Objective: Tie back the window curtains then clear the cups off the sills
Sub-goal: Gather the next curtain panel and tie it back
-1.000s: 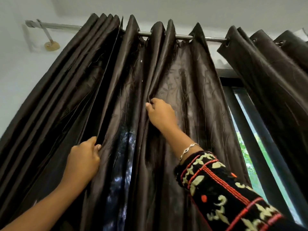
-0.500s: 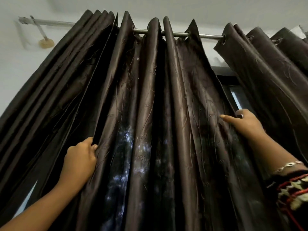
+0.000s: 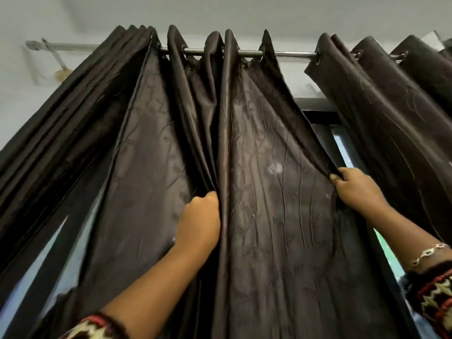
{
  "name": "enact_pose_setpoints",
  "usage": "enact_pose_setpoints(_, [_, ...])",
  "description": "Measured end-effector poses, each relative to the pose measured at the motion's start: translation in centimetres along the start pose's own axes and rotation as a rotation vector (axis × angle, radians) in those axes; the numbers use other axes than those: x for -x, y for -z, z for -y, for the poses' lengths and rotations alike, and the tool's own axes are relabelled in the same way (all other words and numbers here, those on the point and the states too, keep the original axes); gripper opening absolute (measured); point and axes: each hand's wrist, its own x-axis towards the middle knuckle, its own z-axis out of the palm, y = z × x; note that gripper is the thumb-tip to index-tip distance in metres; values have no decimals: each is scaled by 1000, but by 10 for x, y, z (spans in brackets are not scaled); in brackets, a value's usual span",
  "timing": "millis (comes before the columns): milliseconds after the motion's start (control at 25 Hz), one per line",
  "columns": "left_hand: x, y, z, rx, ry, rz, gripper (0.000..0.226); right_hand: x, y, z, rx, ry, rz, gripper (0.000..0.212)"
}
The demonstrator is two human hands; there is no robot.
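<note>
Head view: a dark brown curtain [image 3: 269,192] hangs by its eyelets from a metal rod [image 3: 288,54] high above both hands; its cloth is shiny, stitched with wavy lines, and bunched into tight pleats up and to the left of the left hand. The left hand [image 3: 199,216] is raised into a deep fold near the middle of this panel; its fingers are curled into the fold and hidden by the cloth, so it grips the curtain there. The right hand [image 3: 354,189] is at the panel's free edge, slightly higher than the left hand; thumb in front and fingers curled behind, it pinches that edge; the cloth between the two hands is spread fairly flat. Just beyond the right hand a second curtain [image 3: 391,118] of the same cloth hangs from the same rod; in the gap between the two, right above the right hand, the dark window frame [image 3: 318,113] and a strip of pale glass [image 3: 342,150] show. A beaded bracelet [image 3: 428,255] sits on the right wrist, just above a patterned knit sleeve [image 3: 435,294]; a like cuff [image 3: 95,329] shows on the left forearm. Far up and left of the left hand, a bracket [image 3: 58,67] fixes the rod's end to the white wall.
</note>
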Motion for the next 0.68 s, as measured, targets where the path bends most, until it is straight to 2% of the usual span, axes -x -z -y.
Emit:
enact_pose_setpoints(240, [-2,-50,-115,-44,-285,170,23,-17,27,-32,45,50,7,28])
enact_pose_setpoints(360, [11,-62,-163,24,-339,184,26,-25,35,-46,61,61,2,27])
enact_pose_setpoints(520, [25,-68,-159,143,-203,134,19,-19,37,-58,-5,82,9,27])
enact_pose_setpoints(680, [37,-63,-113,180,-66,7,13,2,27,-56,-221,98,147,31])
